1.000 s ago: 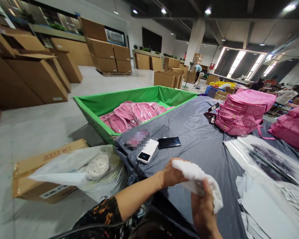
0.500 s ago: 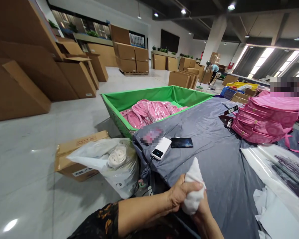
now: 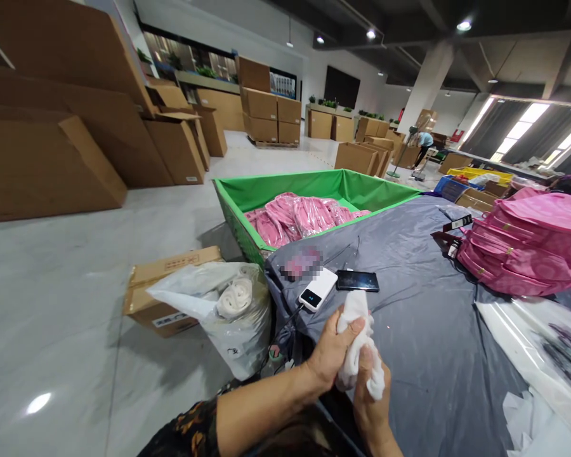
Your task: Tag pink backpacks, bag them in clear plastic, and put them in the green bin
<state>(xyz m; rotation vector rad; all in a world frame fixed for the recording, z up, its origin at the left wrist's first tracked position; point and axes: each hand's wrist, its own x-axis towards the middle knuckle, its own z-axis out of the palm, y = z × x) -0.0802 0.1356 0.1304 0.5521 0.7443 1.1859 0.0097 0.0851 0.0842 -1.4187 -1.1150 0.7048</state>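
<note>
The person's L hand (image 3: 330, 349) grips the white cloth (image 3: 351, 362), thumb across it; R hand (image 3: 374, 387) clasps its lower end. Vs. ½ s ago, the pointed bundle is flatter on top w/ loose folds by the R thumb: prob. being reworked btwn both hands, not put down. It's held at the table's (image 3: 438, 330) near edge.

Around, L to R: cardboard box (image 3: 143, 292), plastic bag (image 3: 240, 346) w/ white roll (image 3: 235, 298), green bin (image 3: 290, 182) w/ pink packets (image 3: 311, 216), power bank (image 3: 321, 285), phone (image 3: 356, 281), pink backpack (image 3: 528, 247). Power bank + phone crowd the spot just past the cloth.
</note>
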